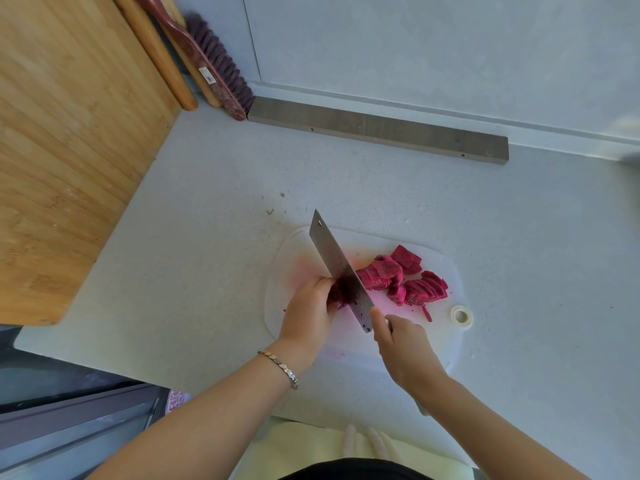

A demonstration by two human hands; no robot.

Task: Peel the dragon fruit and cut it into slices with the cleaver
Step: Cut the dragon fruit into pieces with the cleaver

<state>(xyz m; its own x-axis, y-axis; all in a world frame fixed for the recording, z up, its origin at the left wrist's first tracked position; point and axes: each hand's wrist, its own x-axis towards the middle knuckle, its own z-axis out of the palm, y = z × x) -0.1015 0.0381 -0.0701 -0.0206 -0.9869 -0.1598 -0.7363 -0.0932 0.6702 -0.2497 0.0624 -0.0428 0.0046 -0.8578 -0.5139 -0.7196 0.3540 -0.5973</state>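
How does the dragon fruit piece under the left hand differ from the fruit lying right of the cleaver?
The uncut piece is one lump gripped by the left hand, left of the cleaver. The sliced pile lies free on the cleaver's right, in fanned slices and chunks. The uncut piece is small and partly hidden; the sliced pile is larger. Both are magenta flesh on the white cutting board.

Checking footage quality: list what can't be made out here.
Head view:
Handle of the steel cleaver: hidden in the grip of the right hand.
Uncut magenta dragon fruit piece: mostly covered by left hand and blade.
Label on the red-handled brush: too small to read.
Grey object at right edge: cut off, blurred.
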